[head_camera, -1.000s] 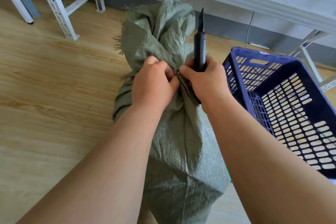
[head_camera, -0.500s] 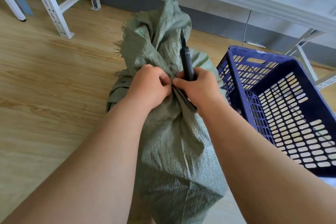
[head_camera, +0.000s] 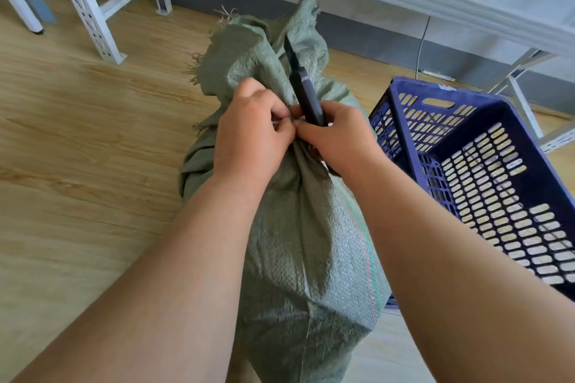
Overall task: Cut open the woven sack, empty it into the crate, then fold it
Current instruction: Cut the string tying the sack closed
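Bright, even daylight with soft shadows. Wide-angle bending curves the edges. Slight blur softens the floor (head_camera: 77, 140).

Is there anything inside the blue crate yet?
No, the blue crate shows only its bare slotted walls, and the sack beside it is gathered shut.

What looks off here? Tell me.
The knife in the right hand points blade-up while both hands work the sack neck's tie. The sack's top edge is frayed. Nothing is spilled.

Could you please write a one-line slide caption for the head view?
Both hands work at the green sack's tied neck, right gripping a black knife, beside the blue crate.
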`<action>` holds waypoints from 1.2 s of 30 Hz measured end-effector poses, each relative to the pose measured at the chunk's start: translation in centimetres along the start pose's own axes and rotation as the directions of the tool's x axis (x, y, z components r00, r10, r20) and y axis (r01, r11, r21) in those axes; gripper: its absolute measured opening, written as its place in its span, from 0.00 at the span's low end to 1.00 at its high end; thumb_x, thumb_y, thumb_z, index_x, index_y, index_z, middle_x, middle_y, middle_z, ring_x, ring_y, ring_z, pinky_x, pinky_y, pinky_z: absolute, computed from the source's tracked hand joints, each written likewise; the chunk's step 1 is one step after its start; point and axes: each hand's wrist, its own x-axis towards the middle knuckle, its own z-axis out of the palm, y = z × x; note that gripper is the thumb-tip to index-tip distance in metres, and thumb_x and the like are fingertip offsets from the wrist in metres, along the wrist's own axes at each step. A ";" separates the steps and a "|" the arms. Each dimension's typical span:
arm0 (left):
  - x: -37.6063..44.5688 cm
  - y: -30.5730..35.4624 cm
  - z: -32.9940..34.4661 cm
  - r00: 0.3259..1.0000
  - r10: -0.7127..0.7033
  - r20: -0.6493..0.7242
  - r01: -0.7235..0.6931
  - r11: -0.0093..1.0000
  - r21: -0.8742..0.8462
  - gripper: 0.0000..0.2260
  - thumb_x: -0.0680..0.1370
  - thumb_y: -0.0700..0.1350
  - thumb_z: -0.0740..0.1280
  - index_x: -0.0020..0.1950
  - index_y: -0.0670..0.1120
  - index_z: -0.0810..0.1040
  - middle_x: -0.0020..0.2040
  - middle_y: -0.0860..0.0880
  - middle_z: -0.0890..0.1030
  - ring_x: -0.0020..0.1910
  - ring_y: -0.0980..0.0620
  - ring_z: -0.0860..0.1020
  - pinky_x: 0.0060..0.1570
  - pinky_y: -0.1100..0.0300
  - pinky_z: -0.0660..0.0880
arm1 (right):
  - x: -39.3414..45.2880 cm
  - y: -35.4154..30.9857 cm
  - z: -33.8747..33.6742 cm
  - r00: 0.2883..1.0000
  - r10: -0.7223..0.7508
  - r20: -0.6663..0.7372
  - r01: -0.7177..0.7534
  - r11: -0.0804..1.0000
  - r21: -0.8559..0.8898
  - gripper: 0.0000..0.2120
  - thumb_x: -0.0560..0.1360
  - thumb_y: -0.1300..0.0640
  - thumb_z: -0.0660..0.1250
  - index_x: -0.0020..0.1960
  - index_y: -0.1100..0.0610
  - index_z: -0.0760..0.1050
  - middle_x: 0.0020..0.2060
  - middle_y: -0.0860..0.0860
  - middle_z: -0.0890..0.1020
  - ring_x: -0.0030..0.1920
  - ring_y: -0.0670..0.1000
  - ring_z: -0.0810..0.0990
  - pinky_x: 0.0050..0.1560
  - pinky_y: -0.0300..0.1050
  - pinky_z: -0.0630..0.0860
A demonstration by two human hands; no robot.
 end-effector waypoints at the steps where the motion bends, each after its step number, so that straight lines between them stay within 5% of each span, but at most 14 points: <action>1: 0.2 0.1 -0.1 0.999 0.025 -0.033 -0.025 1.000 -0.003 0.02 0.70 0.41 0.71 0.40 0.44 0.82 0.48 0.47 0.77 0.41 0.49 0.78 0.42 0.53 0.77 | 0.2 -0.3 -0.2 0.999 -0.033 0.001 0.033 0.999 -0.024 0.10 0.72 0.55 0.72 0.53 0.47 0.83 0.36 0.45 0.81 0.35 0.46 0.76 0.45 0.49 0.78; 8: 0.8 1.1 -0.8 0.996 0.063 -0.061 -0.065 0.997 -0.029 0.02 0.70 0.41 0.72 0.40 0.44 0.82 0.48 0.47 0.78 0.40 0.50 0.78 0.42 0.61 0.74 | 0.3 -0.8 0.5 0.965 -0.191 -0.181 0.159 0.971 -0.180 0.08 0.73 0.57 0.68 0.51 0.54 0.80 0.47 0.54 0.79 0.47 0.54 0.77 0.39 0.42 0.64; 16: 2.4 3.0 -2.7 0.969 0.112 -0.222 -0.109 0.994 0.023 0.04 0.71 0.47 0.69 0.44 0.49 0.81 0.52 0.49 0.76 0.51 0.49 0.77 0.44 0.56 0.76 | 0.7 -4.2 -0.7 0.903 -0.279 -0.326 0.275 0.960 -0.059 0.06 0.72 0.58 0.69 0.49 0.53 0.80 0.44 0.51 0.83 0.46 0.50 0.79 0.40 0.39 0.67; 24: 1.6 1.3 -1.4 0.987 -0.128 0.095 0.120 0.989 0.081 0.06 0.73 0.51 0.70 0.48 0.57 0.77 0.47 0.53 0.77 0.45 0.49 0.77 0.40 0.55 0.73 | 0.9 -1.7 0.1 0.979 -0.087 -0.183 0.085 0.996 -0.020 0.07 0.73 0.59 0.69 0.49 0.49 0.80 0.39 0.45 0.80 0.41 0.46 0.77 0.35 0.27 0.69; 31: 1.2 1.0 -0.9 0.972 -0.212 0.096 0.215 0.976 -0.023 0.05 0.72 0.45 0.70 0.47 0.52 0.80 0.40 0.53 0.84 0.43 0.50 0.81 0.41 0.56 0.76 | 0.5 -0.9 0.1 0.984 -0.007 -0.181 0.020 0.997 0.074 0.07 0.72 0.57 0.71 0.46 0.46 0.79 0.35 0.46 0.80 0.38 0.50 0.78 0.44 0.47 0.77; 36: 1.5 1.1 -0.7 0.964 -0.257 0.061 0.262 0.961 -0.087 0.05 0.72 0.45 0.71 0.47 0.52 0.81 0.42 0.52 0.84 0.44 0.51 0.82 0.45 0.56 0.78 | -1.7 -1.6 -1.0 0.981 -0.028 -0.194 0.011 0.996 -0.088 0.12 0.78 0.41 0.61 0.54 0.49 0.70 0.39 0.45 0.77 0.44 0.51 0.77 0.40 0.45 0.68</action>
